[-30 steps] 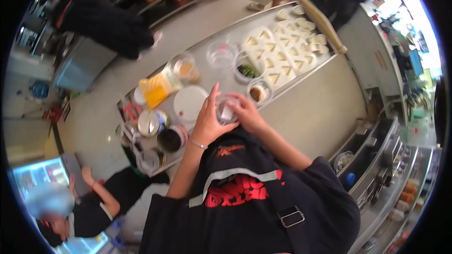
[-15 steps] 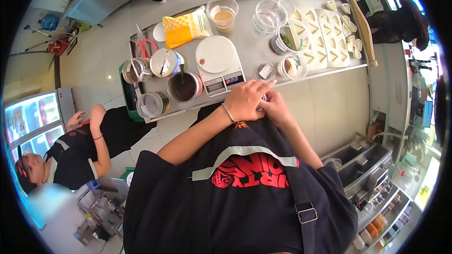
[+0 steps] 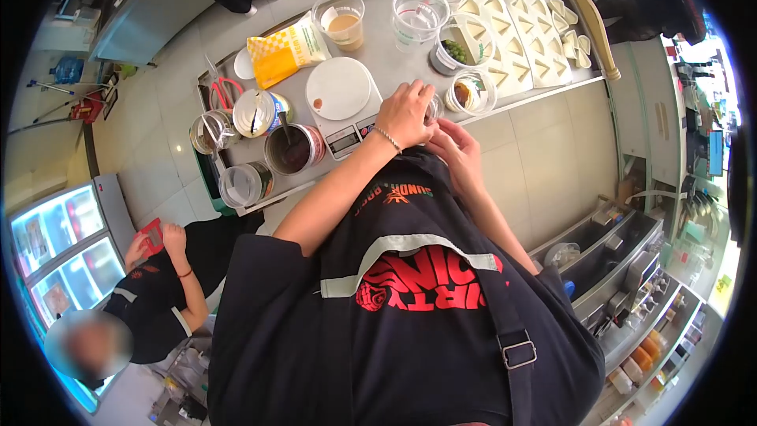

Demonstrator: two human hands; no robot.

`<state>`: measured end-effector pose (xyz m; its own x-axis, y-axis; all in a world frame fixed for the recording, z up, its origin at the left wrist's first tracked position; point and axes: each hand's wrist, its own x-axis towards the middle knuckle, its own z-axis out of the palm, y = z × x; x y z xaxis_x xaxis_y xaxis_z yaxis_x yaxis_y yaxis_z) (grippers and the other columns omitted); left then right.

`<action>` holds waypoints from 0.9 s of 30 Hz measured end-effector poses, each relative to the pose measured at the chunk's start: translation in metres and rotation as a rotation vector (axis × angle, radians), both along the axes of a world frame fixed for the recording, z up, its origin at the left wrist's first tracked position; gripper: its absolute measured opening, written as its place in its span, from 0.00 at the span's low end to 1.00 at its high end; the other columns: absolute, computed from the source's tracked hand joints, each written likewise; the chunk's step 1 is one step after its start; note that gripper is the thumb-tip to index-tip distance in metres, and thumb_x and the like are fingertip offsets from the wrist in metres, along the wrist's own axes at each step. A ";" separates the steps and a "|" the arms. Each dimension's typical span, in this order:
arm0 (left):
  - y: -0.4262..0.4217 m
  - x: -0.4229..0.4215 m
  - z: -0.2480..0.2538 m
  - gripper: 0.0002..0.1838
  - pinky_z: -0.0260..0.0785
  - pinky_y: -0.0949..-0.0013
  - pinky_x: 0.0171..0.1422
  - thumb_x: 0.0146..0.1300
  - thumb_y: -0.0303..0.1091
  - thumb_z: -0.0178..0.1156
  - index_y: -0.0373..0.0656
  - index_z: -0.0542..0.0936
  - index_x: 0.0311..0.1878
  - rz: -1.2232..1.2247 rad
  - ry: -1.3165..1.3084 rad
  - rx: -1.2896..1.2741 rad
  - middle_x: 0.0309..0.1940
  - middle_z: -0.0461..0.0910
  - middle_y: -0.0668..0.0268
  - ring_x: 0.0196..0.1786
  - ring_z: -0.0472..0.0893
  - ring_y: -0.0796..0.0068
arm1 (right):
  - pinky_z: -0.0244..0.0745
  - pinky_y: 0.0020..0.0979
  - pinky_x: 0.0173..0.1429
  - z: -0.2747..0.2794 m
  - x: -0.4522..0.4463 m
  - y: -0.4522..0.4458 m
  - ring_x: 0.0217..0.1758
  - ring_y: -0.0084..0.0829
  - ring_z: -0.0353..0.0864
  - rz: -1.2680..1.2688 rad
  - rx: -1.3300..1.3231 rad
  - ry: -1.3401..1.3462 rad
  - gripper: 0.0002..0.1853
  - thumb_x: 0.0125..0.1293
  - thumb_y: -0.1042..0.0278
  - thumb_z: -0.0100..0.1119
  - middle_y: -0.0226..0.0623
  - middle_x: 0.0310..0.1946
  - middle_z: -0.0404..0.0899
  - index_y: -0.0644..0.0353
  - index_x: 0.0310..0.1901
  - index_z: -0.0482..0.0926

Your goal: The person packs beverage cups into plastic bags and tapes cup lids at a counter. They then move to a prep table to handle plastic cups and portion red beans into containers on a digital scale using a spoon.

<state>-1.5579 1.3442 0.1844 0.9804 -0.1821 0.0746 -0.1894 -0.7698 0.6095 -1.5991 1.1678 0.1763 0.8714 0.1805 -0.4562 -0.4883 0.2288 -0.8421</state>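
My left hand [image 3: 406, 114], with a bracelet at the wrist, reaches to the table's near edge beside the kitchen scale [image 3: 339, 88]. Its fingers bend over a small clear round container [image 3: 433, 109], mostly covered by them. My right hand [image 3: 457, 150] is just below and to the right, fingers curled in toward the left hand; what lies inside them is hidden. A clear cup with brown contents [image 3: 471, 92] stands right of my hands. Behind it is a cup with green pieces [image 3: 464, 49].
Left of the scale stand a tub of dark paste [image 3: 294, 150], an open can [image 3: 256, 113], red-handled scissors [image 3: 226, 93] and a yellow-white packet [image 3: 288, 51]. White trays with triangular hollows [image 3: 536, 43] lie at right. A co-worker [image 3: 169, 292] stands at left with a red object.
Both hands have moved up and away from my apron toward the table edge, the left now over the small container. My view has shifted. The co-worker's red object shows more fully.
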 end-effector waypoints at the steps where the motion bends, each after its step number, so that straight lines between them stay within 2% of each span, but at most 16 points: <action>1: -0.003 0.005 -0.009 0.29 0.79 0.51 0.61 0.50 0.38 0.71 0.39 0.79 0.56 -0.019 -0.075 -0.021 0.50 0.80 0.53 0.55 0.81 0.49 | 0.83 0.28 0.58 0.002 -0.003 -0.009 0.55 0.27 0.87 -0.003 0.002 -0.003 0.25 0.75 0.70 0.66 0.46 0.59 0.84 0.73 0.69 0.76; 2: -0.008 0.003 -0.017 0.29 0.79 0.51 0.61 0.50 0.38 0.71 0.39 0.79 0.56 -0.015 -0.089 -0.011 0.50 0.80 0.53 0.55 0.81 0.49 | 0.84 0.30 0.55 0.006 -0.008 -0.016 0.50 0.28 0.89 0.100 -0.231 -0.045 0.26 0.74 0.70 0.65 0.46 0.53 0.87 0.73 0.70 0.75; 4: -0.008 0.006 -0.028 0.32 0.76 0.52 0.68 0.48 0.39 0.72 0.36 0.79 0.58 -0.004 -0.137 0.021 0.54 0.80 0.49 0.60 0.79 0.47 | 0.87 0.34 0.49 0.011 0.005 -0.014 0.40 0.29 0.92 0.292 -0.681 -0.181 0.29 0.73 0.70 0.62 0.47 0.40 0.91 0.72 0.72 0.73; 5: -0.006 0.008 -0.030 0.32 0.73 0.52 0.73 0.49 0.38 0.71 0.36 0.79 0.60 -0.008 -0.115 0.005 0.59 0.79 0.47 0.65 0.78 0.46 | 0.87 0.34 0.49 0.007 0.012 -0.009 0.40 0.29 0.92 0.295 -0.664 -0.213 0.29 0.73 0.70 0.62 0.47 0.40 0.91 0.72 0.72 0.73; 6: -0.005 0.008 -0.030 0.33 0.70 0.52 0.77 0.51 0.37 0.71 0.35 0.79 0.61 -0.014 -0.082 -0.015 0.64 0.78 0.44 0.70 0.76 0.46 | 0.87 0.35 0.47 0.000 0.014 -0.006 0.36 0.31 0.92 0.309 -0.694 -0.225 0.30 0.72 0.70 0.60 0.46 0.35 0.91 0.71 0.73 0.72; 7: -0.004 0.008 -0.029 0.33 0.70 0.52 0.77 0.51 0.37 0.71 0.35 0.78 0.62 -0.026 -0.077 -0.008 0.65 0.78 0.46 0.71 0.75 0.46 | 0.87 0.36 0.45 -0.006 0.017 -0.001 0.33 0.33 0.93 0.322 -0.725 -0.235 0.31 0.71 0.70 0.58 0.46 0.29 0.90 0.70 0.74 0.70; 8: -0.001 0.011 -0.029 0.33 0.70 0.52 0.77 0.51 0.37 0.71 0.35 0.78 0.62 -0.016 -0.085 0.005 0.65 0.78 0.46 0.71 0.75 0.46 | 0.87 0.36 0.45 -0.013 0.021 0.003 0.33 0.33 0.93 0.327 -0.713 -0.248 0.31 0.71 0.70 0.58 0.46 0.29 0.90 0.70 0.74 0.70; 10: 0.002 0.010 -0.026 0.32 0.70 0.53 0.77 0.52 0.36 0.71 0.37 0.79 0.63 -0.055 -0.047 -0.022 0.66 0.78 0.49 0.71 0.75 0.47 | 0.87 0.36 0.44 -0.024 0.023 0.006 0.35 0.38 0.94 0.318 -0.581 -0.155 0.32 0.71 0.72 0.54 0.53 0.38 0.91 0.69 0.77 0.67; 11: 0.003 0.011 -0.031 0.32 0.73 0.52 0.72 0.52 0.37 0.72 0.39 0.80 0.62 -0.037 -0.082 -0.022 0.62 0.79 0.53 0.68 0.77 0.50 | 0.87 0.36 0.43 -0.038 0.026 0.005 0.36 0.35 0.93 0.335 -0.509 -0.201 0.34 0.71 0.74 0.52 0.56 0.45 0.89 0.71 0.78 0.63; 12: 0.004 0.013 -0.032 0.32 0.73 0.52 0.72 0.52 0.37 0.72 0.39 0.80 0.62 -0.021 -0.095 -0.009 0.62 0.79 0.53 0.68 0.77 0.50 | 0.87 0.36 0.43 -0.048 0.027 0.005 0.36 0.35 0.93 0.346 -0.497 -0.220 0.34 0.71 0.74 0.52 0.56 0.45 0.89 0.71 0.78 0.63; 14: 0.005 0.017 -0.030 0.31 0.75 0.53 0.65 0.52 0.40 0.72 0.42 0.82 0.61 -0.082 -0.001 0.074 0.57 0.80 0.57 0.62 0.79 0.53 | 0.89 0.33 0.45 -0.059 0.029 0.006 0.40 0.35 0.91 0.354 -0.295 -0.069 0.35 0.77 0.76 0.46 0.50 0.54 0.84 0.66 0.83 0.52; 15: 0.006 0.018 -0.035 0.30 0.76 0.54 0.61 0.52 0.42 0.72 0.44 0.82 0.60 -0.067 -0.027 0.144 0.54 0.79 0.59 0.58 0.79 0.56 | 0.89 0.34 0.47 -0.061 0.030 0.010 0.43 0.35 0.91 0.348 -0.276 -0.042 0.35 0.79 0.76 0.46 0.45 0.50 0.85 0.67 0.84 0.50; 19: 0.003 0.019 -0.027 0.27 0.77 0.54 0.59 0.53 0.44 0.71 0.45 0.83 0.56 0.006 0.002 0.188 0.55 0.80 0.59 0.58 0.80 0.56 | 0.88 0.33 0.49 -0.062 0.038 0.007 0.44 0.35 0.91 0.344 -0.224 -0.050 0.34 0.79 0.76 0.47 0.46 0.50 0.85 0.68 0.83 0.51; 24: 0.005 0.017 -0.037 0.26 0.79 0.54 0.58 0.53 0.46 0.70 0.44 0.82 0.54 -0.024 0.014 0.109 0.53 0.79 0.57 0.56 0.80 0.55 | 0.88 0.33 0.52 -0.062 0.041 0.002 0.46 0.35 0.91 0.303 -0.165 -0.014 0.35 0.78 0.75 0.50 0.45 0.52 0.86 0.71 0.82 0.51; 25: 0.001 0.017 -0.041 0.29 0.77 0.52 0.63 0.52 0.46 0.72 0.43 0.82 0.57 -0.018 0.037 0.125 0.54 0.79 0.55 0.58 0.80 0.52 | 0.88 0.35 0.54 -0.063 0.042 -0.002 0.49 0.38 0.90 0.335 -0.177 -0.045 0.36 0.78 0.73 0.52 0.49 0.57 0.84 0.72 0.82 0.51; 27: -0.006 0.015 -0.055 0.35 0.76 0.48 0.67 0.50 0.47 0.74 0.46 0.82 0.63 0.022 -0.017 0.191 0.57 0.80 0.54 0.60 0.80 0.51 | 0.86 0.31 0.52 -0.072 0.038 -0.002 0.51 0.32 0.88 0.235 -0.125 -0.004 0.34 0.75 0.76 0.54 0.48 0.58 0.84 0.74 0.79 0.59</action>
<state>-1.5426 1.3384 0.1292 0.9833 -0.1728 0.0575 -0.1801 -0.8755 0.4484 -1.5609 1.1655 0.1043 0.8141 0.3208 -0.4841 -0.5120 0.0030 -0.8590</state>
